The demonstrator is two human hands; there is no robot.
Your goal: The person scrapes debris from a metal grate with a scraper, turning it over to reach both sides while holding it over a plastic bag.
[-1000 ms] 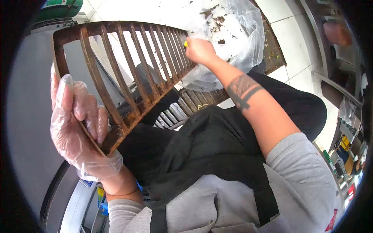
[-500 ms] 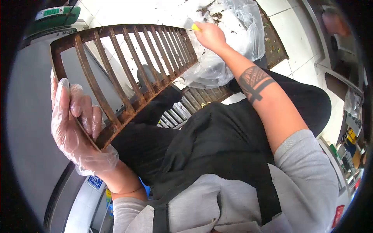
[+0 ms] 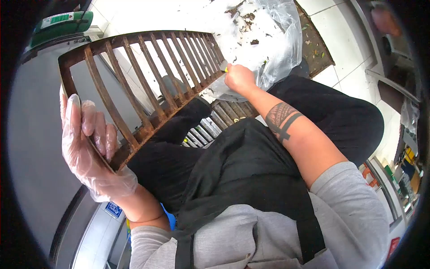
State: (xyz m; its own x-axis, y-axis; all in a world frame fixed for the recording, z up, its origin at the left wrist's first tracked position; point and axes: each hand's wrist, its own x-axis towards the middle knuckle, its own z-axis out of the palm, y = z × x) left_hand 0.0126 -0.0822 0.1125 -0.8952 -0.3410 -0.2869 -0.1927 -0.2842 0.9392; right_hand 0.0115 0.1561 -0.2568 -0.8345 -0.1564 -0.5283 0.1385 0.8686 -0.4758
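Note:
A rusty metal floor grate [image 3: 148, 80] with several bars is tilted up in front of me. My left hand [image 3: 87, 143], in a clear plastic glove, grips its near corner. My bare right hand [image 3: 239, 78] is closed on a small yellow-handled tool [image 3: 227, 68] pressed against the grate's far right edge. A clear plastic bag [image 3: 264, 40] holding dark debris lies spread on the white tiled floor behind the grate.
Another grate [image 3: 215, 121] lies in the floor drain below my knees. A dirt-filled drain channel [image 3: 316, 45] runs along the tiles at the upper right. A grey cabinet side [image 3: 31, 134] stands on the left. Shelves with goods [image 3: 403, 179] are at right.
My right hand has come down from the grate's top corner by the bag to lower on its right edge. The left hand has kept its grip.

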